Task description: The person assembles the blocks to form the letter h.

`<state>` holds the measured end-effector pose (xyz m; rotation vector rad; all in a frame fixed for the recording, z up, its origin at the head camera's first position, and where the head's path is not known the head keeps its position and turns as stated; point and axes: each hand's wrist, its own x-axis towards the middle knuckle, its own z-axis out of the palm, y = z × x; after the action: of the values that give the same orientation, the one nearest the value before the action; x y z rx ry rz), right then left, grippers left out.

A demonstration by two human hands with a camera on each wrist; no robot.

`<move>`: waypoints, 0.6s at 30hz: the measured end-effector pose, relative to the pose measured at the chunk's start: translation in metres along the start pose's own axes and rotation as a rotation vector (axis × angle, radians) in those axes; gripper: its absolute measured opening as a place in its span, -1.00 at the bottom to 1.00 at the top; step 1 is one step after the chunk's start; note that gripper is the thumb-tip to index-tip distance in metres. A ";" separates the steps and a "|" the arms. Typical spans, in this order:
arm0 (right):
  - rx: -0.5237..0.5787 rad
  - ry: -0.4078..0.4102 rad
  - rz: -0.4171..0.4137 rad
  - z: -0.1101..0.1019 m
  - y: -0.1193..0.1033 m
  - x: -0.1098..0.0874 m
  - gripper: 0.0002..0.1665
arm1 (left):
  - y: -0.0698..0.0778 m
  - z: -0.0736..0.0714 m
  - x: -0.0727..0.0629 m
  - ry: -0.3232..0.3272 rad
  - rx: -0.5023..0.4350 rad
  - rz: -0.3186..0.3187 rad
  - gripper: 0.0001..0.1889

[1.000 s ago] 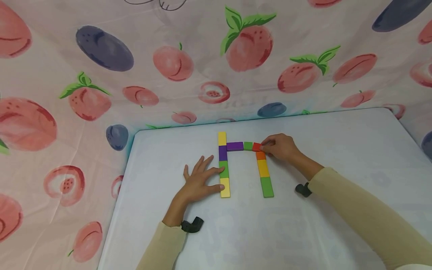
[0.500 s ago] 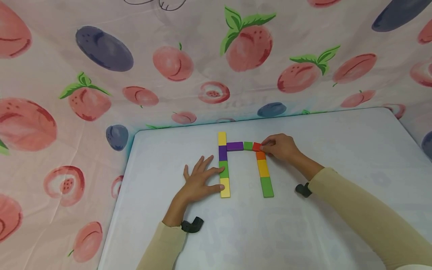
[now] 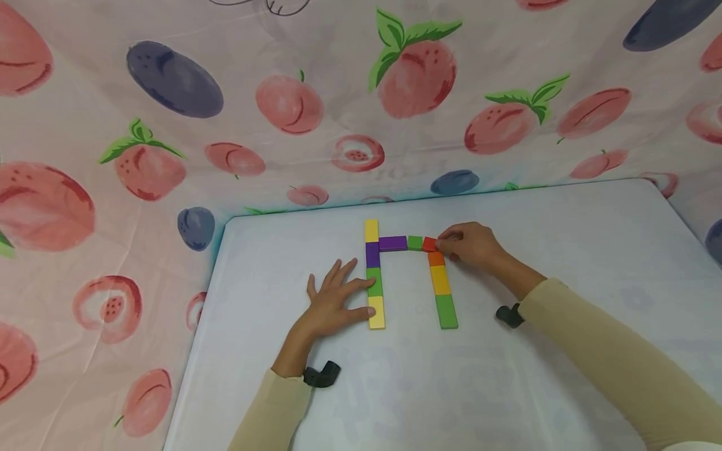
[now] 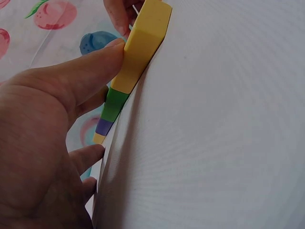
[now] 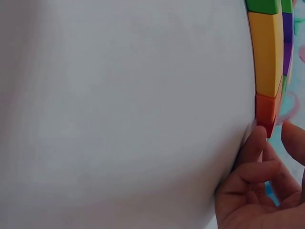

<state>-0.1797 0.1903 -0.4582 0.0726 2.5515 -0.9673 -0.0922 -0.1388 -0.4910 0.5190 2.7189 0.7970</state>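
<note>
In the head view, coloured blocks lie flat in two columns joined by a row. The left column holds a pale yellow block (image 3: pixel 376 312), a green block (image 3: pixel 375 282), a purple block (image 3: pixel 373 255) and a bright yellow block (image 3: pixel 371 230). My left hand (image 3: pixel 329 307) is spread beside it, thumb on the pale yellow block and forefinger on the green one. At the row's right end, my right hand (image 3: pixel 472 245) pinches a red block (image 3: pixel 429 244) by its corner. The right wrist view shows its fingers at that corner, beside an orange block (image 5: pixel 265 109).
A purple block (image 3: pixel 392 243) and a small green block (image 3: pixel 414 243) complete the row. Below the orange block come a yellow block (image 3: pixel 440 280) and a green block (image 3: pixel 447 311). A fruit-patterned cloth (image 3: pixel 316 44) stands behind the white table (image 3: pixel 507 388).
</note>
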 end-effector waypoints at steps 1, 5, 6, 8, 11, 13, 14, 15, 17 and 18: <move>0.002 -0.004 -0.001 -0.001 0.001 0.000 -0.52 | 0.000 0.000 0.000 -0.003 0.002 -0.002 -0.37; -0.002 -0.003 -0.031 -0.005 0.008 -0.001 -0.52 | 0.000 -0.001 0.002 -0.010 0.003 -0.004 -0.37; -0.005 0.001 -0.044 -0.007 0.011 -0.001 -0.52 | 0.000 -0.001 0.002 -0.011 0.005 -0.004 -0.37; -0.010 0.012 -0.071 -0.010 0.015 -0.004 -0.52 | -0.001 -0.002 0.003 -0.014 0.003 -0.003 -0.37; -0.008 0.035 -0.110 -0.016 0.021 -0.009 -0.51 | 0.000 -0.003 0.003 -0.016 -0.007 0.002 -0.37; -0.008 0.057 -0.135 -0.021 0.024 -0.014 -0.51 | 0.000 -0.004 0.002 -0.017 -0.015 0.008 -0.37; -0.009 0.071 -0.147 -0.024 0.024 -0.016 -0.51 | 0.000 -0.004 0.002 -0.015 -0.018 0.011 -0.37; -0.013 0.090 -0.160 -0.026 0.025 -0.019 -0.52 | 0.000 -0.005 0.002 -0.015 -0.019 0.013 -0.37; -0.025 0.135 -0.191 -0.032 0.026 -0.024 -0.52 | -0.001 -0.005 0.002 -0.017 -0.021 0.014 -0.38; -0.040 0.162 -0.212 -0.036 0.026 -0.027 -0.52 | -0.001 -0.006 0.003 -0.020 -0.020 0.012 -0.38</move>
<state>-0.1629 0.2358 -0.4401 -0.1401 2.7690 -1.0244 -0.0968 -0.1410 -0.4872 0.5364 2.6892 0.8171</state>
